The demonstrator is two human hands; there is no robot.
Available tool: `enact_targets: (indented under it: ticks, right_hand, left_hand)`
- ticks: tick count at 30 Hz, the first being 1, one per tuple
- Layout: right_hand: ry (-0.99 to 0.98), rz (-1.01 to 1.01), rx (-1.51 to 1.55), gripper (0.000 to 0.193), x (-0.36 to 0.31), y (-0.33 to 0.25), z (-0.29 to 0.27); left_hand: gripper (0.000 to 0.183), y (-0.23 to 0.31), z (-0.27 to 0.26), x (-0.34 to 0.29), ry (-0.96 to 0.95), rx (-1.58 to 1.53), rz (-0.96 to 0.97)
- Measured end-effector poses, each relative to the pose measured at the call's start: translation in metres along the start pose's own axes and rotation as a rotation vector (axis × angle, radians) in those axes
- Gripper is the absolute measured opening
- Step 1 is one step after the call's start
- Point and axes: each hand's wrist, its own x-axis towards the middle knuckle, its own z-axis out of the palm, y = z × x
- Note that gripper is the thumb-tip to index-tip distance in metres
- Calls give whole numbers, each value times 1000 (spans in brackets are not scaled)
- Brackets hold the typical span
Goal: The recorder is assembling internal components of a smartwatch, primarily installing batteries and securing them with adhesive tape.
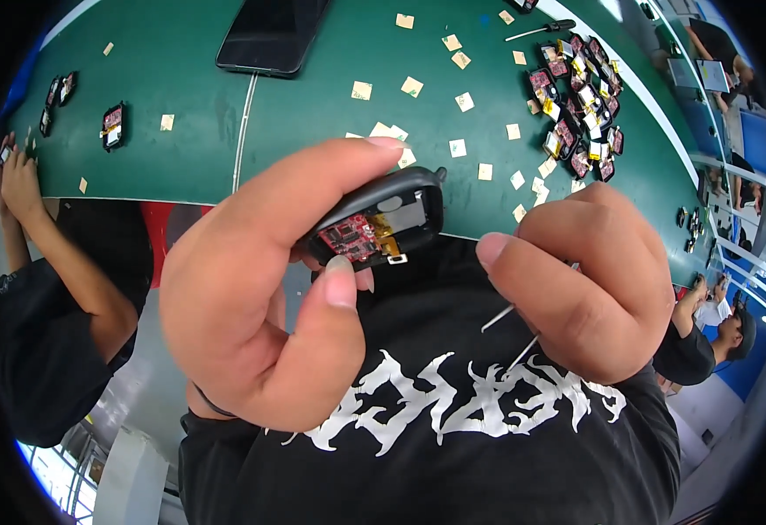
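Observation:
My left hand [252, 289] pinches a small black plastic device housing [435, 206] by its edges, with the thumb at its lower side and the forefinger along the top. Its open face shows a red circuit board [352, 238], a grey part and a gold-coloured flex cable with a small white-rimmed piece at its end. My right hand [584, 289] is closed, to the right of the housing and apart from it. Two thin metal tips, apparently tweezers [498, 318], stick out below its fingers, pointing down and left. Most of that tool is hidden in the hand.
On the green table [313, 114] lie many small cream square stickers [412, 86]. A black phone [269, 39] lies at the far edge. Similar open housings [580, 105] are heaped at the right by a screwdriver [541, 31]. People work left and right.

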Motion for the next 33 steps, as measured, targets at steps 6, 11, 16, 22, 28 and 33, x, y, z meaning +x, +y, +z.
enact_targets:
  ticks: [6,11,16,22,28,33]
  right_hand:
    - [-105,422,-30,22,-5,32,-8]
    - [-63,633,-219,25,-6,113,-9]
    - [-8,703,-364,35,16,165,-7]
    - [23,850,-236,37,-4,161,-44]
    - [-199,823,-142,35,-40,95,-21]
    - [-198,760,-359,23,-45,96,-1]
  left_hand:
    - [28,-28,-27,3,-6,420,-75]
    - [22,-66,-92,-6,397,885,-240]
    - [25,-81,-87,21,517,1480,-270]
    - [31,-90,-97,40,678,1498,-230]
    - [20,-79,-36,33,571,993,156]
    - [10,-57,36,37,57,741,222]
